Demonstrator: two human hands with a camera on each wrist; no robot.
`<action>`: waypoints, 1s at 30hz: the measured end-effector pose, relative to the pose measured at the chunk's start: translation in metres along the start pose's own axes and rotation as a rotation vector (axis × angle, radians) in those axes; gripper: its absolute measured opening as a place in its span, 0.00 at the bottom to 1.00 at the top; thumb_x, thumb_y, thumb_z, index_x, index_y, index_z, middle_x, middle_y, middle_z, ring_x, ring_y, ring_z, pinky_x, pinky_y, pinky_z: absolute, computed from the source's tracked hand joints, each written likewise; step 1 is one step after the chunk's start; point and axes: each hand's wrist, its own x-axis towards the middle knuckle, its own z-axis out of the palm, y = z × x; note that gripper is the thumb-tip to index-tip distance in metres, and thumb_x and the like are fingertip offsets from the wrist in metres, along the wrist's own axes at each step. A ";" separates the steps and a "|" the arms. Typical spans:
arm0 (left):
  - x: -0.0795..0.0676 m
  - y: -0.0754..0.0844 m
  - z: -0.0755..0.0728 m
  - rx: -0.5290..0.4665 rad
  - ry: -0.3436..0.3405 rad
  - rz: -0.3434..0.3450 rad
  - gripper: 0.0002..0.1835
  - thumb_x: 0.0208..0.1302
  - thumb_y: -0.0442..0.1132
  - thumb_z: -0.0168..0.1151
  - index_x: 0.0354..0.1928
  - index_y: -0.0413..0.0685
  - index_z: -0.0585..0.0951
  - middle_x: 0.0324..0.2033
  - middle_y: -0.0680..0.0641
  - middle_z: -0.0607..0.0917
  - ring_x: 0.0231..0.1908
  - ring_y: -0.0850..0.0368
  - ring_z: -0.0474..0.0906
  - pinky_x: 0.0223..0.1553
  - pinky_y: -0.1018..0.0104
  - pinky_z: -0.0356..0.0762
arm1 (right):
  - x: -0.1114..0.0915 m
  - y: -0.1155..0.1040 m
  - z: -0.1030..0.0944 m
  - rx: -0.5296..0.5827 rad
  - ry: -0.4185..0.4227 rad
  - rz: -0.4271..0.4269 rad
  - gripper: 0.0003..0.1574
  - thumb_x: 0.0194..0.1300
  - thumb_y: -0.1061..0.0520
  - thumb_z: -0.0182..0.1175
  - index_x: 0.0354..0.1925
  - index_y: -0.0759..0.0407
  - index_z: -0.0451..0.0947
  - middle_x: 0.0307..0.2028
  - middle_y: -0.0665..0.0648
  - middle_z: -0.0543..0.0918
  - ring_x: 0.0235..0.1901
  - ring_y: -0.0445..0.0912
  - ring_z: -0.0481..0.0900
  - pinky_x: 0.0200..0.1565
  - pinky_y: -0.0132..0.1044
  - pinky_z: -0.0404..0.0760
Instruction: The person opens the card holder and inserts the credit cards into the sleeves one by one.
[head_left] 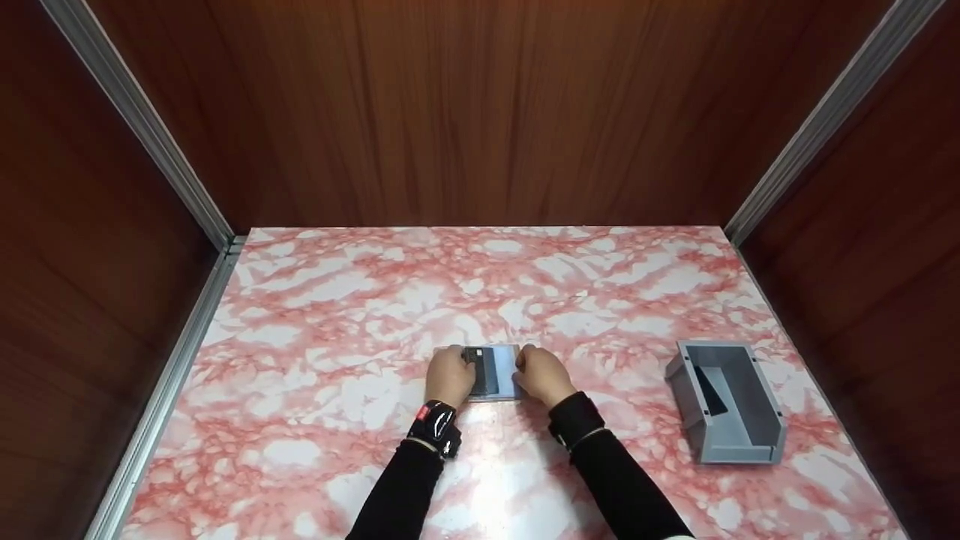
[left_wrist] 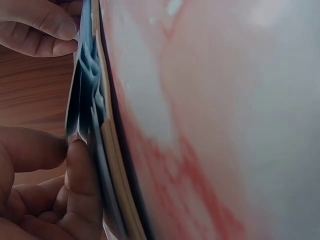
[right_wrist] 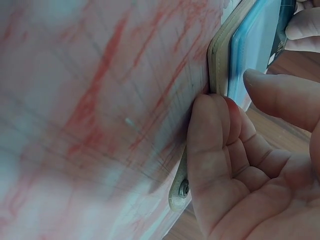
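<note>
An open card holder (head_left: 507, 367) with a tan edge and bluish clear sleeves lies on the table between both hands. In the left wrist view, my left hand (head_left: 448, 375) pinches a dark card (head_left: 486, 371) between thumb and finger, at the lifted mouth of a sleeve (left_wrist: 90, 85). My right hand (head_left: 544, 373) holds the holder's right edge; in the right wrist view its curled fingers (right_wrist: 210, 125) touch that edge and the thumb sits over the blue sleeve. A strap with a metal snap (right_wrist: 184, 188) sticks out beside those fingers.
A grey open-front bin (head_left: 761, 390) stands at the right of the red-and-white marbled table (head_left: 315, 360), with a flat dark piece (head_left: 709, 391) leaning inside it. Brown wood-grain panels (head_left: 465, 112) enclose the table at the back and both sides.
</note>
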 end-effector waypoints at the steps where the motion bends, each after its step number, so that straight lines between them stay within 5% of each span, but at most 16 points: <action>1: 0.000 0.000 0.000 0.002 0.003 0.005 0.06 0.53 0.30 0.68 0.25 0.40 0.79 0.21 0.45 0.80 0.29 0.45 0.80 0.37 0.50 0.78 | 0.000 0.000 0.000 0.001 0.002 -0.002 0.10 0.54 0.63 0.66 0.33 0.60 0.73 0.25 0.54 0.75 0.28 0.51 0.74 0.37 0.48 0.76; 9: -0.001 0.005 0.003 0.043 0.015 0.078 0.05 0.52 0.28 0.69 0.27 0.36 0.80 0.22 0.42 0.82 0.31 0.40 0.81 0.39 0.48 0.78 | 0.000 0.000 0.000 0.002 0.011 0.003 0.08 0.55 0.64 0.65 0.33 0.61 0.74 0.26 0.55 0.76 0.29 0.52 0.75 0.38 0.48 0.77; 20: -0.002 0.009 0.010 0.065 -0.028 0.036 0.04 0.51 0.27 0.66 0.26 0.40 0.80 0.19 0.47 0.80 0.24 0.47 0.79 0.29 0.52 0.78 | 0.000 -0.001 0.001 -0.009 0.019 0.006 0.08 0.54 0.64 0.66 0.32 0.61 0.75 0.25 0.55 0.76 0.29 0.52 0.76 0.38 0.49 0.77; 30: -0.002 0.011 0.014 0.058 -0.037 0.068 0.04 0.51 0.26 0.66 0.31 0.37 0.82 0.25 0.42 0.84 0.30 0.44 0.82 0.34 0.51 0.79 | 0.001 0.000 0.002 0.001 0.028 -0.001 0.09 0.55 0.64 0.66 0.32 0.61 0.74 0.25 0.55 0.76 0.29 0.53 0.76 0.38 0.49 0.77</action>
